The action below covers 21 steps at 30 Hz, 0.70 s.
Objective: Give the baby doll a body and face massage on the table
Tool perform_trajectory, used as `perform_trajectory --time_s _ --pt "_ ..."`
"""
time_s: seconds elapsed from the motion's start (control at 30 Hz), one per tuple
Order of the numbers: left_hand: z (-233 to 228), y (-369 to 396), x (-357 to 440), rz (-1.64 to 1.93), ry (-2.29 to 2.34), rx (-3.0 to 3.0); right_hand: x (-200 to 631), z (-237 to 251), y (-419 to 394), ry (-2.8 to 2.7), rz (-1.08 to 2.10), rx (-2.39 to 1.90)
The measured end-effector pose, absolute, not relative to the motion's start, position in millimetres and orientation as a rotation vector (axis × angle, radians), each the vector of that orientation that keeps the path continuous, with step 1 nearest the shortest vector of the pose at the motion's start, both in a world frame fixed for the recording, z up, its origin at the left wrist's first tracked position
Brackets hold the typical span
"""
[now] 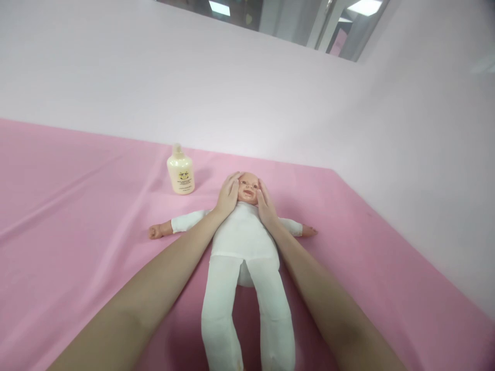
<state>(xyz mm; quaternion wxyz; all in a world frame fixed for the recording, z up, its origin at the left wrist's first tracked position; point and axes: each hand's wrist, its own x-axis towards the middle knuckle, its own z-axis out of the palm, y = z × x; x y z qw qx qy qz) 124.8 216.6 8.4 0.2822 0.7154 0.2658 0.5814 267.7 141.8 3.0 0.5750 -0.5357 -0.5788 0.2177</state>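
Observation:
A baby doll (242, 242) in a white cloth body lies on its back on the pink sheet (77, 216), arms spread, legs toward me. My left hand (227, 195) lies flat against the left side of the doll's head. My right hand (265, 203) rests against the other side, fingers along the cheek. Both hands cup the doll's head between them, with the face showing in the gap.
A small cream lotion bottle (180, 171) stands upright on the sheet, just left of the doll's head. A pale wall (270, 93) rises behind the sheet and along its right edge. A window with ceiling lights shows at the top.

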Motion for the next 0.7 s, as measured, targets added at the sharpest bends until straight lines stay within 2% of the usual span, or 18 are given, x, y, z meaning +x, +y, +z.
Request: perform_trajectory --time_s 0.7 --pt "7.8 216.9 125.0 1.563 0.705 1.924 268.2 2.6 142.9 -1.366 0.522 -1.241"
